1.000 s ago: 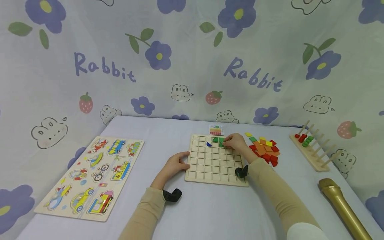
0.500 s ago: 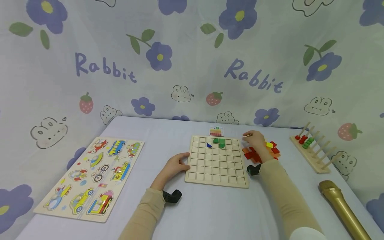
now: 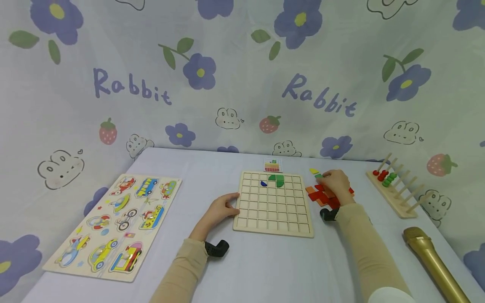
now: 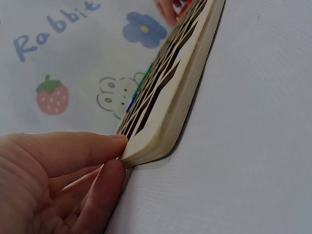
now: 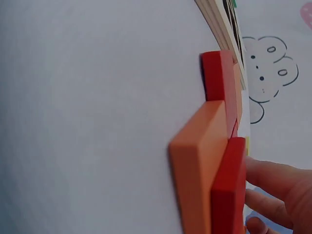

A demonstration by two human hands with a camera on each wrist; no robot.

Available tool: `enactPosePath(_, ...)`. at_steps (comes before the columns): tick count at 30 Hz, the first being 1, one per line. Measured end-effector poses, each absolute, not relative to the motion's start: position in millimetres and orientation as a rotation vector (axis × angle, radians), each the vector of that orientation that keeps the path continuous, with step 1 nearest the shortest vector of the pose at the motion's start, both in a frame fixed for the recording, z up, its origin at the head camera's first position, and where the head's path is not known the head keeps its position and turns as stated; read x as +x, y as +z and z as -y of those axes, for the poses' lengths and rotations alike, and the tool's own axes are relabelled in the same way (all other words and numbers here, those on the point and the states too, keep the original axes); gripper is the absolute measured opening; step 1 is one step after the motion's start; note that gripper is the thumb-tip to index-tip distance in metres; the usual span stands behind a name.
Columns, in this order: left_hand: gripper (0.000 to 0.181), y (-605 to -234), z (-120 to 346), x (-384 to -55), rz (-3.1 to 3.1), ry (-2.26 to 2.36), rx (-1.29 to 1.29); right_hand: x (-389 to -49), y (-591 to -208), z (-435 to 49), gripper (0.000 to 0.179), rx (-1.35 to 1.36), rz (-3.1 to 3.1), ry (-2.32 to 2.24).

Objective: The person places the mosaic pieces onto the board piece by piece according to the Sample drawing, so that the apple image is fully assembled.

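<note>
A wooden grid board [image 3: 265, 210] lies mid-table. Near its far edge are a blue half-round tile [image 3: 264, 183] and several green tiles [image 3: 279, 184]. My left hand [image 3: 221, 207] rests at the board's left edge, and the left wrist view shows fingertip and thumb against the rim. My right hand [image 3: 336, 184] reaches over a pile of red tiles [image 3: 317, 195] and orange tiles [image 3: 310, 190] right of the board. Seen from the right wrist, its fingers [image 5: 265, 175] are partly hidden behind the tiles; I cannot tell whether they hold one.
A picture card [image 3: 273, 165] lies behind the board. A yellow tile [image 3: 314, 171] lies at the pile's far end. Left stands a vehicle puzzle board [image 3: 113, 227]. A peg rack with beads [image 3: 392, 193] and a gold microphone [image 3: 432, 256] are at right.
My right hand has left the green tiles on the board and moved right, past the yellow tile, to the pile. My left hand has stayed at the board's edge.
</note>
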State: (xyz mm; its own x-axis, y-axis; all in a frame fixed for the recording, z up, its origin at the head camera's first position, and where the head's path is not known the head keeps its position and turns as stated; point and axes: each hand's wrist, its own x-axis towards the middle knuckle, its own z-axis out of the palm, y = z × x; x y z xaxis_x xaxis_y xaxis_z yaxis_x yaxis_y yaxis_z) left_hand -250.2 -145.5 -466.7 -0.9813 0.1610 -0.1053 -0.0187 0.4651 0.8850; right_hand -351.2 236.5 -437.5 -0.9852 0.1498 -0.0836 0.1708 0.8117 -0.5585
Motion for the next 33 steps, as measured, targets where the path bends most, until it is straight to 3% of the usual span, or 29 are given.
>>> enactPosePath(5,0.059,-467.7,145.5,-250.2,-2.532,1.534,0.13,-353.2,-438.9,-233.7,0.045,0.19,-3.009,-0.883)
enactPosePath(15,0.059,-468.2,146.1,-249.6,-2.53,1.541,0.134,-352.6,-423.9,-183.3,0.039,-0.18,-2.787,-1.34)
enactPosePath(25,0.059,-466.7,147.0,-249.1,-2.529,1.536,0.122,-344.0,-417.2,-126.6,0.044,-0.155,-2.045,-1.685)
enactPosePath(33,0.059,-465.8,146.3,-249.1,-2.533,1.536,0.127,-349.5,-429.4,-110.4,0.041,-0.218,-2.52,-1.292)
